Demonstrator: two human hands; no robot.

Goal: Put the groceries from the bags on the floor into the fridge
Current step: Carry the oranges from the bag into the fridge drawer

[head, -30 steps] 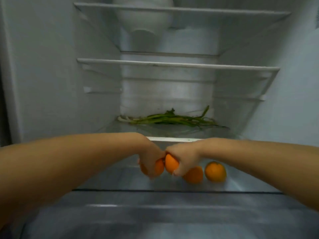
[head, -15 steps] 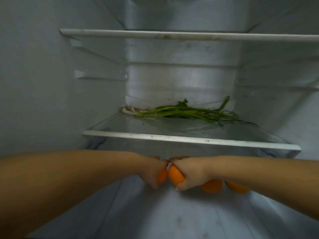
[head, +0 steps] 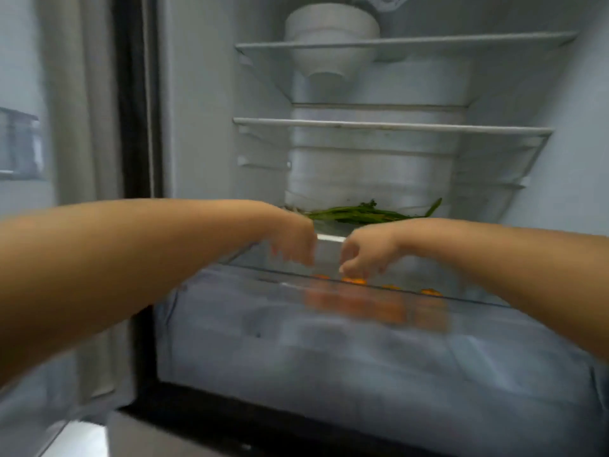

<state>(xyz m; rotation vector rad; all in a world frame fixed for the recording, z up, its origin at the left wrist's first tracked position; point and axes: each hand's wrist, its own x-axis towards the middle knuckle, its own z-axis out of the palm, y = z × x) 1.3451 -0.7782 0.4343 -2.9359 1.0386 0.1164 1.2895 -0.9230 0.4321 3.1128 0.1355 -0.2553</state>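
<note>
Several oranges [head: 354,280] lie in the clear crisper drawer [head: 329,351] at the bottom of the open fridge; only their tops show above the drawer's rim, and their bodies blur through its front. My left hand [head: 293,240] hangs above the drawer with fingers loosely curled and nothing in it. Just to its right, my right hand [head: 365,252] also holds nothing, its fingertips just above the oranges. A bunch of green onions [head: 365,213] lies on the glass shelf behind my hands.
A white bowl [head: 331,37] stands on the top glass shelf [head: 405,44]. A second glass shelf [head: 392,127] sits below it. The fridge's dark left edge [head: 135,110] and a door bin [head: 19,143] are at the left.
Both hands have let go of the oranges and lifted out of the drawer. The oranges now lie in the drawer. The view has pulled back and upward.
</note>
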